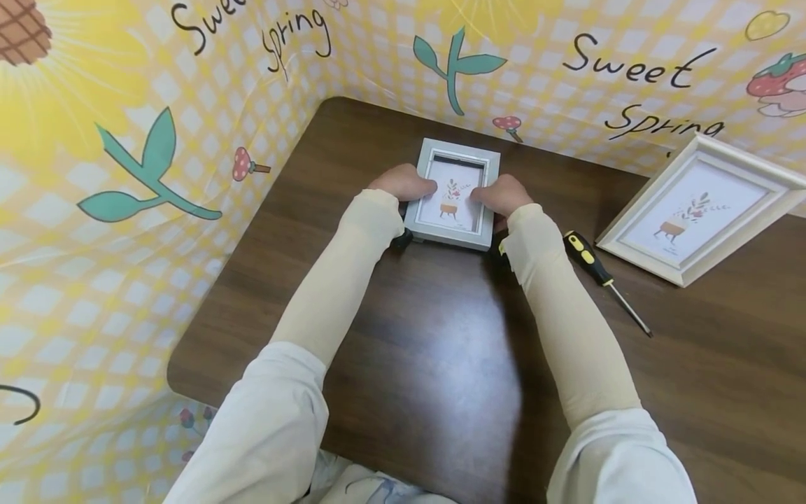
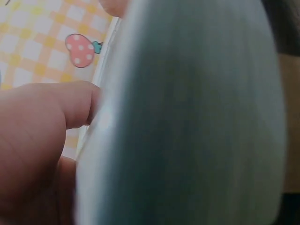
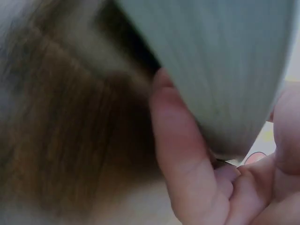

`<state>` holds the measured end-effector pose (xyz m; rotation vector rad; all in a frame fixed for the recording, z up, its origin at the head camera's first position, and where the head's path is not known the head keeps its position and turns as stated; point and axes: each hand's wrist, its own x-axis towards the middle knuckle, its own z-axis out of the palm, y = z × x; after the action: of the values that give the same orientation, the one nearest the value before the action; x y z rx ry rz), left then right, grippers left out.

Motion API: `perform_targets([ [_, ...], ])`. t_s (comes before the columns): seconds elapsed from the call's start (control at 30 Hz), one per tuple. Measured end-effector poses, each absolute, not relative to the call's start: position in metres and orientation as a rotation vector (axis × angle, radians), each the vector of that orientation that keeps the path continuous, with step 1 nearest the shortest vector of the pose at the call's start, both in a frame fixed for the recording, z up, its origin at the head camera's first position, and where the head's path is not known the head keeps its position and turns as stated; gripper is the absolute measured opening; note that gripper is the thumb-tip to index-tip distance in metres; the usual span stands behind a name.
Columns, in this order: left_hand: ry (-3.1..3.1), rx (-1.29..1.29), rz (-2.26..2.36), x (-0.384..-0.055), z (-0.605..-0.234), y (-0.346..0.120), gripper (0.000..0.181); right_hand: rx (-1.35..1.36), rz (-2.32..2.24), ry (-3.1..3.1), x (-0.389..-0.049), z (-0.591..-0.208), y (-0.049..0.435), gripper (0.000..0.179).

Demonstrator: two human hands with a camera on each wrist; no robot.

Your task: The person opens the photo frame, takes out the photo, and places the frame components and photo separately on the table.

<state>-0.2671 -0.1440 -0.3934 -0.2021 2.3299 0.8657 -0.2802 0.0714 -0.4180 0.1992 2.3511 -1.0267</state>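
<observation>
A small pale grey picture frame (image 1: 450,237) is held between both hands over the far part of the table. Inside it lies a white print with a plant in an orange pot (image 1: 448,208). On its left side the left hand (image 1: 403,183) grips the frame, thumb on the front. The right hand (image 1: 506,196) grips the opposite side, its thumb also reaching over the front border. Close up in the left wrist view, the blurred frame side (image 2: 197,112) hides part of that hand. Fingers (image 3: 180,136) of the right hand press against the frame's back edge in the right wrist view.
To the right, a larger cream picture frame (image 1: 642,262) stands propped up with a similar print. A black and yellow screwdriver (image 1: 588,259) lies beside it on the dark wooden table (image 1: 390,364). Yellow checked cloth (image 1: 264,119) hangs behind and at the left.
</observation>
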Motion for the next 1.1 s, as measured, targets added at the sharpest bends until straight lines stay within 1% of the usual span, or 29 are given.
perform_targets([
  [0.1,2.348,-0.197,0.865,-0.266,-0.386,-0.15,0.055,0.176,-1.043,2.359,-0.28,-0.41,0.069,0.057],
  [0.27,2.518,-0.136,0.812,-0.266,-0.371,-0.165,0.066,0.159,-1.199,2.319,-0.279,-0.388,0.059,0.063],
  [0.4,2.638,-0.124,0.816,-0.267,-0.359,-0.182,0.077,0.152,-1.321,2.235,-0.277,-0.372,0.04,0.059],
  [0.47,2.676,-0.135,0.847,-0.268,-0.357,-0.191,0.076,0.151,-1.349,2.196,-0.276,-0.367,0.029,0.056],
  [0.53,2.713,-0.141,0.855,-0.269,-0.359,-0.201,0.071,0.139,-1.357,2.167,-0.276,-0.367,0.019,0.052],
  [0.63,2.757,-0.137,0.831,-0.271,-0.366,-0.215,0.065,0.139,-1.349,2.147,-0.276,-0.368,0.003,0.048],
  [0.77,2.775,-0.164,0.774,-0.271,-0.38,-0.237,0.062,0.106,-1.285,2.213,-0.277,-0.375,-0.02,0.044],
  [0.93,2.839,-0.241,0.675,-0.271,-0.393,-0.261,0.054,0.049,-1.212,2.385,-0.28,-0.385,-0.052,0.045],
  [1.0,2.855,-0.268,0.634,-0.272,-0.396,-0.268,0.052,0.056,-1.203,2.406,-0.28,-0.389,-0.063,0.041],
  [1.1,2.86,-0.288,0.558,-0.272,-0.4,-0.274,0.051,0.081,-1.233,2.383,-0.28,-0.394,-0.075,0.027],
])
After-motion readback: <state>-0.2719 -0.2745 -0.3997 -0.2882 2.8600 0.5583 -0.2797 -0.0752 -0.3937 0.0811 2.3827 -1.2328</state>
